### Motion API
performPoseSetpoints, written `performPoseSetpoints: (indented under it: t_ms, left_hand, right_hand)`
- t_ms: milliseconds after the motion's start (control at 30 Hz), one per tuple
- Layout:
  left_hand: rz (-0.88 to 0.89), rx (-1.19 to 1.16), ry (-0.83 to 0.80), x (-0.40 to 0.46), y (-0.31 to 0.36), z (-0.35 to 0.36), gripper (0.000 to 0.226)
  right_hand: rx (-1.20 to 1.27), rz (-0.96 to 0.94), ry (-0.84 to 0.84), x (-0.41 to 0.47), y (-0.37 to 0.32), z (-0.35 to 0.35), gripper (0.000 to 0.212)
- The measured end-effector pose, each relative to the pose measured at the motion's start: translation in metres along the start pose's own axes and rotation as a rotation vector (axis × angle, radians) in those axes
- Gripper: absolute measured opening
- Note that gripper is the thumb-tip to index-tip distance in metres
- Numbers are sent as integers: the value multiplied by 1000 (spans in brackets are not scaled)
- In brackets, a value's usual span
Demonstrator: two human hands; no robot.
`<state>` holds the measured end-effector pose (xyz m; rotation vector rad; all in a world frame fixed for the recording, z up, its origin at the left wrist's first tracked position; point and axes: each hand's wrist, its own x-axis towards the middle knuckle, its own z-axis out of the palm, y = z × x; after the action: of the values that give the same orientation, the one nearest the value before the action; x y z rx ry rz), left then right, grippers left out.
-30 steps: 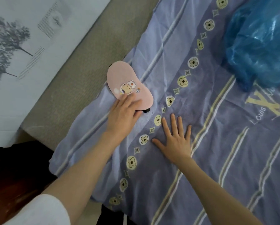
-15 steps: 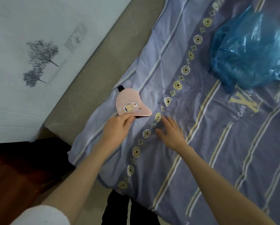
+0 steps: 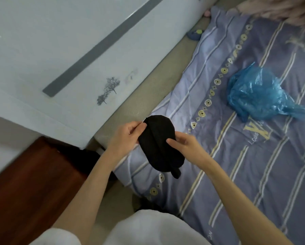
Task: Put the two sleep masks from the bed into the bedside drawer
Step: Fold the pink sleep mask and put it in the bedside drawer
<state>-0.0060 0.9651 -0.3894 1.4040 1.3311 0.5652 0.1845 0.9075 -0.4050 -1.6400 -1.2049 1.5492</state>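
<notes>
Both hands hold a black, oval, soft fabric sleep mask (image 3: 159, 144) in the air above the near edge of the bed, its dark side turned up and a short strap end hanging from its lower tip. The left hand (image 3: 126, 137) pinches the mask's upper left edge between thumb and fingers, and the right hand (image 3: 185, 143) pinches its right edge with the thumb laid on top. Below lies the lavender striped bedsheet with a row of flower medallions (image 3: 254, 174), and well apart on it sits a crumpled blue plastic bag (image 3: 257, 94). Judging by this, the task is at an early stage: one mask is lifted clear of the bed but not stored. A second mask cannot be made out on the sheet; whether it lies behind the black one in the same grip cannot be told. The dark reddish-brown wooden bedside cabinet (image 3: 29, 183) stands at lower left, and no drawer shows open, so the carry, the opening and the placing remain.
</notes>
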Motion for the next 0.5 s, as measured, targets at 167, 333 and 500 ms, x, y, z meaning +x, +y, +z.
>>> performPoseSetpoints:
  t_ms: [167, 333, 500]
  left_hand:
    - [74, -95, 35, -29, 17, -27, 31]
    - [188, -104, 11, -54, 34, -35, 25]
    - [178, -297, 192, -72, 38, -33, 23]
  right_hand:
    - [-69, 33, 28, -15, -31, 14, 28]
    - [25, 69, 217, -18, -58, 18, 13]
    - [280, 43, 237, -24, -84, 27, 20]
